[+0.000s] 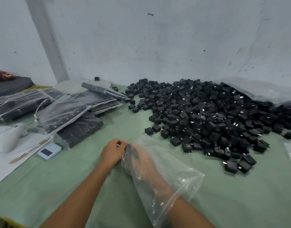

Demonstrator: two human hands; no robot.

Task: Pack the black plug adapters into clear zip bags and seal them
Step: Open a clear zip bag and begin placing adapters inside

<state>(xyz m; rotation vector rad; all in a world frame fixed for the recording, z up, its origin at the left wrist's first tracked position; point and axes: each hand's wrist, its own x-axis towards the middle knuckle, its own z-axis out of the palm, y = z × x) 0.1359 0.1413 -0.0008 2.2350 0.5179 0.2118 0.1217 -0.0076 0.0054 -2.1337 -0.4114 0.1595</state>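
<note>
Left grip (112,152): thumb and fingers curled, pinching the far end of the clear bag (179,175).
Right grip (141,162): pushed deep inside that bag and seen through the plastic. There is a dark blur at its fingers, and how far it is closed cannot be told.
Bag: lies on the green counter (75,186), sleeved over the right forearm.
Black adapters (207,116): loose heap beyond and right of the right grip.
Filled bags (67,112): stacked beyond and left of the left grip.
</note>
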